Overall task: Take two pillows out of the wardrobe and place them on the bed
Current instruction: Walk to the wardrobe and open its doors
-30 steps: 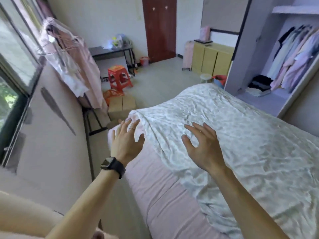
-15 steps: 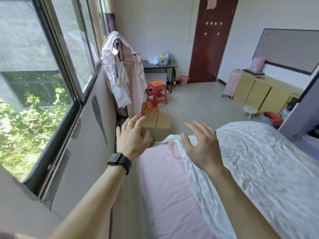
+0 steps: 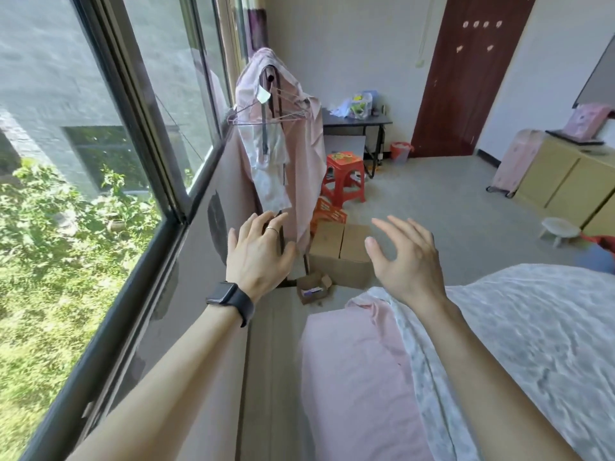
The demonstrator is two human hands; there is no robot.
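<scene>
Left fingers (image 3: 266, 227): spread and relaxed, grasping nothing; a thin ring sat on one of them
Right fingers (image 3: 404, 227): also fanned out and loose, with nothing between them
Left hand (image 3: 256, 257): raised in the air over the gap between the wall and the bed, palm down; a dark smooth watch (image 3: 229, 296) was strapped on the wrist
Right hand (image 3: 407, 261): lifted above the foot corner of the bed (image 3: 359, 387), not touching it
Why so held: both hands seemed free and ready, probably because the person was turning and had no pillow to carry yet
Pillows: none could be seen, and the wardrobe was outside this view, so I judged the task thing was not yet taken out
Bed surface: a smooth pink sheet along the window-side edge, and a white crinkled cover (image 3: 532, 344) with a soft wrinkled pattern over the rest
Beyond the foot edge: a cardboard box (image 3: 339, 252), stiff and square, stood on the grey floor; farther away a red plastic stool (image 3: 344, 178)
By the window: pink thin clothes (image 3: 299, 154) hung on wire hangers, limp and light
</scene>
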